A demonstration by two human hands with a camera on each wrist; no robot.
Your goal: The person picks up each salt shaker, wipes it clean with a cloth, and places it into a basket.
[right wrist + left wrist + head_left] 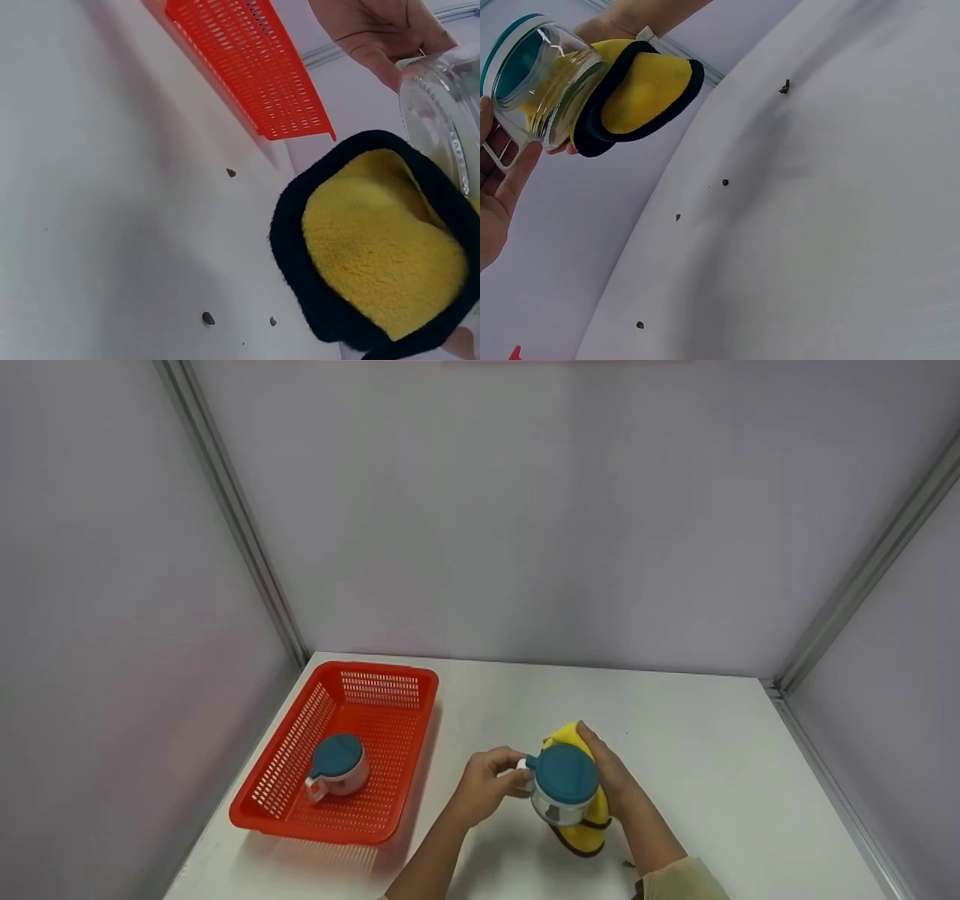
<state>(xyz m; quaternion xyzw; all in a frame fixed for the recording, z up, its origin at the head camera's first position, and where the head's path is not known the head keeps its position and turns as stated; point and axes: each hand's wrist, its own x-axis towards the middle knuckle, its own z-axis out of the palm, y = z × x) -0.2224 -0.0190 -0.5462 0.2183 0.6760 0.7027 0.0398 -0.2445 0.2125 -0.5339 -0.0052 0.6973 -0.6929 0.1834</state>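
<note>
Above the white table, my left hand [484, 789] pinches the handle of a clear glass seasoning jar [564, 780] with a teal lid. My right hand [616, 780] holds a yellow cloth [583, 840] with a dark border against the jar's far side and base. In the left wrist view the jar [559, 79] is tilted, and the cloth [649, 94] wraps its bottom end. A loose fold of the cloth [382, 240] fills much of the right wrist view, hiding most of the right hand there.
A red plastic basket [315, 833] stands at the table's left side. Inside it sits a similar teal-lidded jar [339, 761], its handle towards the front left. Several small dark crumbs [724, 182] lie scattered on the table [712, 750]. Pale panels enclose the back and sides.
</note>
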